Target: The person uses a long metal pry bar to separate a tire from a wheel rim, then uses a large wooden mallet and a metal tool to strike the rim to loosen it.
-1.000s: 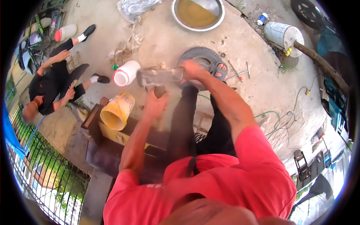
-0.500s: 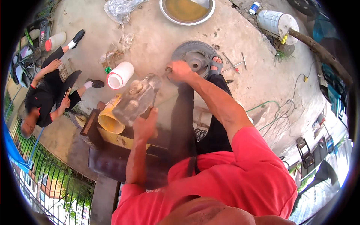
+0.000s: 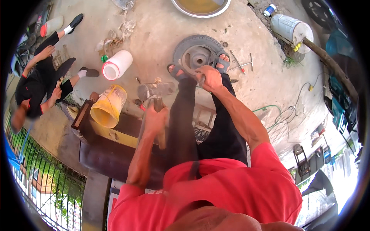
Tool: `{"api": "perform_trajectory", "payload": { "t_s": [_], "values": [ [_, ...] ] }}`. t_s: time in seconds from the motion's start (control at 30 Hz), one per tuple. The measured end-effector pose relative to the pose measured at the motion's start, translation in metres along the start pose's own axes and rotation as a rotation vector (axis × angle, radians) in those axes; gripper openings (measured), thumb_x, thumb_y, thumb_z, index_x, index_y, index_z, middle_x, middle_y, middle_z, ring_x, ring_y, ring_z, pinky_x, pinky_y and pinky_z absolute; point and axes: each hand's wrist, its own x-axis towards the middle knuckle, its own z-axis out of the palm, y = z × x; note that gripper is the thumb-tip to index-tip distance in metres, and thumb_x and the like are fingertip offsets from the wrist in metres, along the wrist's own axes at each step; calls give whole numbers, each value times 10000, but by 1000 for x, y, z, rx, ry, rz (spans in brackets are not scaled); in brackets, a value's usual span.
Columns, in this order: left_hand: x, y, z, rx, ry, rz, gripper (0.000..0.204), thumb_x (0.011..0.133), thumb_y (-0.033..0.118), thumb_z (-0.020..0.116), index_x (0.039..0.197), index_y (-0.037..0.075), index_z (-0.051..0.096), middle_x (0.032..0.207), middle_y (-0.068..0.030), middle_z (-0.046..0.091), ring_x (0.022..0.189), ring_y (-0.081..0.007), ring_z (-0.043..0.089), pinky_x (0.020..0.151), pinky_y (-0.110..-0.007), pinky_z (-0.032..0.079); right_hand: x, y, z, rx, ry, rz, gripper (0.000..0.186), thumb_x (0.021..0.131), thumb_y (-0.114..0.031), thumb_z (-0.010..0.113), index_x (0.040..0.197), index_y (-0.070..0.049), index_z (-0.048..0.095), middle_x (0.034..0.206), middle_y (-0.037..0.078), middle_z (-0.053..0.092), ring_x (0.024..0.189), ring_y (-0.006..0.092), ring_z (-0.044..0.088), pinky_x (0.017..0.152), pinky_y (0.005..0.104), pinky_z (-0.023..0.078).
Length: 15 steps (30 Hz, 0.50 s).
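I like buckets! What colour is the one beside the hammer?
Yellow: the bucket, seen in the head view.

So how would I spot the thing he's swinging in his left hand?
Start at the small wheel pinned under the person's sandalled feet on the concrete. Just left of it, the left hand grips a hammer by its handle, its blurred grey head raised above the knee. Unlike the yellow bucket and white jar nearby, it is held, not lying down.

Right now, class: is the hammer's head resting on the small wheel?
No. The hammer is raised in the left hand, apart from the wheel.
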Motion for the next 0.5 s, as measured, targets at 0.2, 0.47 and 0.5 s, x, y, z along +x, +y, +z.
{"api": "perform_trajectory", "payload": {
  "t_s": [0.2, 0.47, 0.5],
  "values": [
    [-13, -29, 8, -105, -98, -90, 138, 904, 126, 663, 921, 49, 550, 637, -25, 546, 492, -134, 511, 477, -304, 420, 19, -36, -49, 232, 221, 282, 135, 878, -147, 669, 893, -14, 666, 890, 140, 712, 807, 329, 681, 768, 376, 538],
    [-14, -50, 17, -219, -138, -111, 141, 899, 109, 664, 900, 49, 537, 641, -26, 527, 479, -132, 504, 443, -297, 410, 18, -31, -51, 163, 227, 219, 92, 853, -55, 630, 912, -20, 690, 995, 206, 689, 925, 316, 596, 955, 426, 416],
    [-14, -52, 17, -237, -150, -120, 138, 900, 119, 664, 903, 52, 543, 629, -34, 537, 488, -142, 509, 456, -308, 410, 17, -35, -49, 198, 223, 205, 113, 863, -37, 620, 938, -13, 703, 1028, 205, 681, 938, 307, 615, 950, 424, 436]
  ]
}}
